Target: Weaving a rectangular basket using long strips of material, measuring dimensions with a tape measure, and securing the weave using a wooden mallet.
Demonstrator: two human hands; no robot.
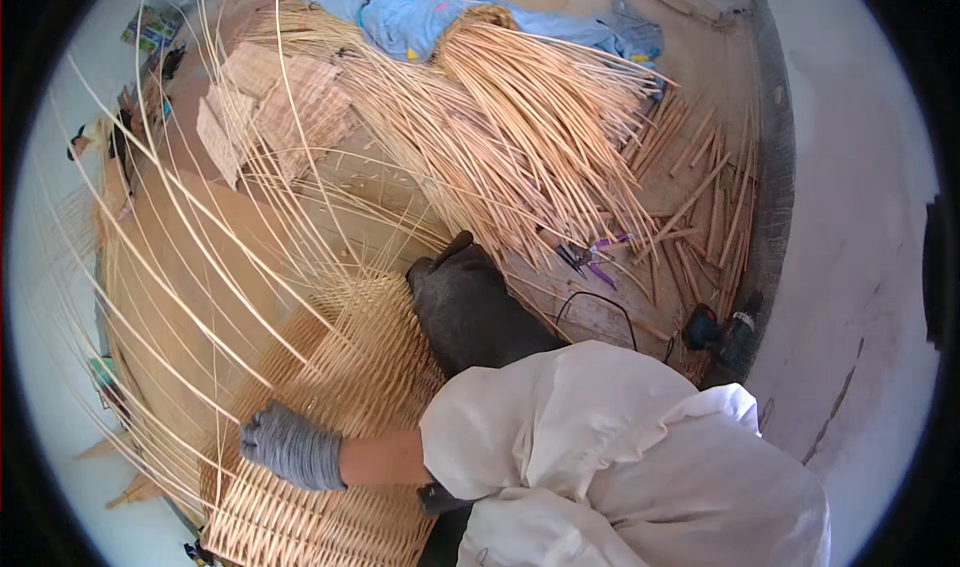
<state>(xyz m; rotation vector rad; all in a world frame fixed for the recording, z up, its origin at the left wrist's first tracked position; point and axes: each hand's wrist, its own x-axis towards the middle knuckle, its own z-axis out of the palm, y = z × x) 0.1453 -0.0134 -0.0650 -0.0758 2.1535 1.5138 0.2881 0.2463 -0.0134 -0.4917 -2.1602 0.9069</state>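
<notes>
My right hand (290, 447), in a grey knit glove, reaches leftward across a partly woven cane basket (330, 517), its fingers curled around a pale cane rod (205, 399) at the weave. Long uncut rods fan up and left from the basket. My dark-clad knee (470, 307) lies against the basket's upper right. White baggy sleeves (560, 417) fill the lower right. My left hand is not visible.
A large cane bundle (530, 127) with a blue cloth (390, 17) lies at the back, beside woven sheets (280, 97). Purple-handled shears (600, 262), scattered sticks (710, 207) and a power tool (700, 332) lie right, near a white wall (840, 267).
</notes>
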